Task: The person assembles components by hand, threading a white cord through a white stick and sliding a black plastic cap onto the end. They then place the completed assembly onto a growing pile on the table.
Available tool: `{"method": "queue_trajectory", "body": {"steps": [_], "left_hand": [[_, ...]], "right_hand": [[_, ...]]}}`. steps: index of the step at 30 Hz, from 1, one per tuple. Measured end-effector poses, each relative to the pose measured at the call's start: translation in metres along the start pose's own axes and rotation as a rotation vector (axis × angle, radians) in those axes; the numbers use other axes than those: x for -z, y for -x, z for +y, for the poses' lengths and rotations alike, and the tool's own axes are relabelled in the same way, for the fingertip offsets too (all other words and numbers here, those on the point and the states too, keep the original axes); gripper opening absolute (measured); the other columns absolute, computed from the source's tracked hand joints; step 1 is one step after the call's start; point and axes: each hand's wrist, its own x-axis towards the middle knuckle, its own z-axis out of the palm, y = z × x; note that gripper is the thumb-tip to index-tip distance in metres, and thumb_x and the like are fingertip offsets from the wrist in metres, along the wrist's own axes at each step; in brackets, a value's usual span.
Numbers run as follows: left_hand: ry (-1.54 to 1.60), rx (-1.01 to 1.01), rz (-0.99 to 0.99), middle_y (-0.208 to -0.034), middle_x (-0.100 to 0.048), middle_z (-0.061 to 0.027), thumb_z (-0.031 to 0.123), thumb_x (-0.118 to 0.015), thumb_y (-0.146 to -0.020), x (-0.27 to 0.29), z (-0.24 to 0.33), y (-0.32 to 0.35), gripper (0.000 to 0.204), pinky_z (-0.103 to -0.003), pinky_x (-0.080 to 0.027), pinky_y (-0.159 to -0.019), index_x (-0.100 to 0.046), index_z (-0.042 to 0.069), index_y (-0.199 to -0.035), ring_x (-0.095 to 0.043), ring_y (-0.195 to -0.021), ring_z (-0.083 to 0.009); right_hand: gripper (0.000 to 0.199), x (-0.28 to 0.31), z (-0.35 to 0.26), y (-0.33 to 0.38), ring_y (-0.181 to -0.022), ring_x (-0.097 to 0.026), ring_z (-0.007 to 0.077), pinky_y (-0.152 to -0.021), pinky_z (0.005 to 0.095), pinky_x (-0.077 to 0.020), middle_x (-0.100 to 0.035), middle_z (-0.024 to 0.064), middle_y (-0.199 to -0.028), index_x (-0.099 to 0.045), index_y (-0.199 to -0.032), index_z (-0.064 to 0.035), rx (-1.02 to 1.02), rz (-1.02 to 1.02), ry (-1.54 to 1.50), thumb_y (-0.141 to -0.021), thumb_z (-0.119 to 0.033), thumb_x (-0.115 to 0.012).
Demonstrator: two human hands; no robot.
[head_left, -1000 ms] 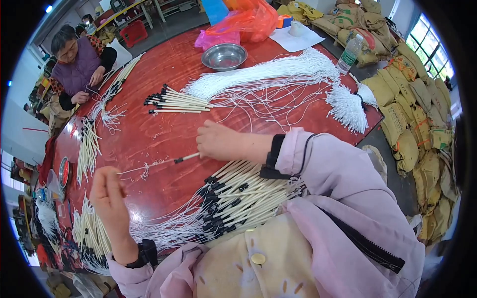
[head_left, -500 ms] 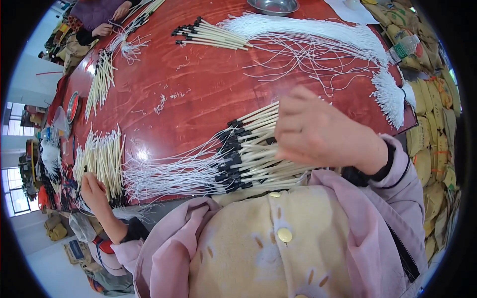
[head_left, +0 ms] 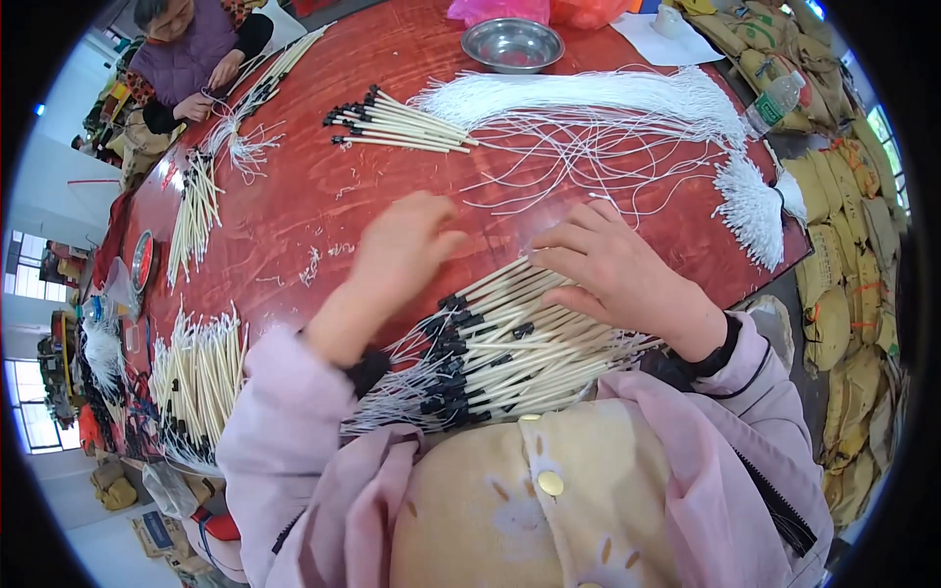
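A pile of cream-coloured sticks (head_left: 529, 348) with black fittings and white cords at their left ends lies on the red table right in front of me. Over the far right part of this pile is my right hand (head_left: 613, 263), fingers apart and curved, fingertips close to the stick ends. My left hand (head_left: 397, 245) hovers past the pile's left end, thumb apart from its fingers, and no object shows in it. White cords (head_left: 382, 407) run left from the black ends, partly under my left forearm. Farther off lies a smaller bunch of similar sticks (head_left: 417, 122).
Beyond them lies a thick hank of white cord (head_left: 578, 98), its tied end (head_left: 753, 211) at the right edge. A metal bowl (head_left: 513, 44) and a plastic bottle (head_left: 774, 103) stand farther back. More sticks (head_left: 199, 367) lie left. A co-worker (head_left: 191, 64) handles cords at far left.
My left hand has come from the stick bundle at the left over to the middle. My right hand has shifted slightly, its fingers now spread. The view has tilted up a little.
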Motion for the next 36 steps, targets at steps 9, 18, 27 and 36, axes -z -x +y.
{"method": "queue_trajectory", "body": {"steps": [9, 18, 27, 36], "left_hand": [[-0.147, -0.016, -0.18, -0.093, -0.063, -0.0178, 0.016, -0.066, -0.09, -0.065, -0.008, -0.033, 0.014, -0.05, -0.05, -0.075, -0.058, 0.005, -0.094, -0.063, -0.091, -0.0405], [-0.078, 0.148, -0.096, -0.082, -0.062, -0.0195, 0.008, -0.064, -0.088, 0.009, -0.058, 0.088, 0.011, -0.047, -0.049, -0.068, -0.055, 0.001, -0.09, -0.062, -0.079, -0.041], [0.141, 0.355, -0.037, -0.071, -0.062, -0.0184, 0.0, -0.06, -0.086, 0.029, -0.081, 0.122, 0.008, -0.037, -0.048, -0.059, -0.057, -0.002, -0.094, -0.062, -0.061, -0.0281], [0.06, 0.322, -0.069, -0.078, -0.066, -0.0194, 0.004, -0.064, -0.085, 0.036, -0.093, 0.113, 0.012, -0.041, -0.05, -0.065, -0.057, -0.001, -0.093, -0.066, -0.072, -0.0361]], "right_hand": [[0.039, -0.012, 0.015, 0.012, -0.109, -0.056, 0.0268, -0.094, 0.0417, -0.0424, -0.065, 0.0058, -0.117, -0.067, -0.114, -0.007, -0.088, -0.01, -0.018, -0.082, -0.027, -0.077], [0.038, -0.023, 0.03, -0.005, -0.11, -0.056, 0.0282, -0.094, 0.0417, -0.0427, -0.065, 0.0073, -0.118, -0.067, -0.115, -0.0059, -0.04, -0.081, -0.035, -0.082, -0.023, -0.076], [0.062, -0.057, 0.044, -0.054, -0.12, -0.051, 0.0322, -0.104, 0.0436, -0.0412, -0.055, 0.012, -0.14, -0.058, -0.135, -0.0025, -0.077, -0.113, 0.076, -0.083, -0.029, -0.076], [0.078, -0.073, 0.042, -0.061, -0.128, -0.046, 0.0328, -0.111, 0.0423, -0.0365, -0.048, 0.0146, -0.149, -0.053, -0.137, 0.0083, -0.116, -0.281, 0.211, -0.085, -0.046, -0.071]]}}
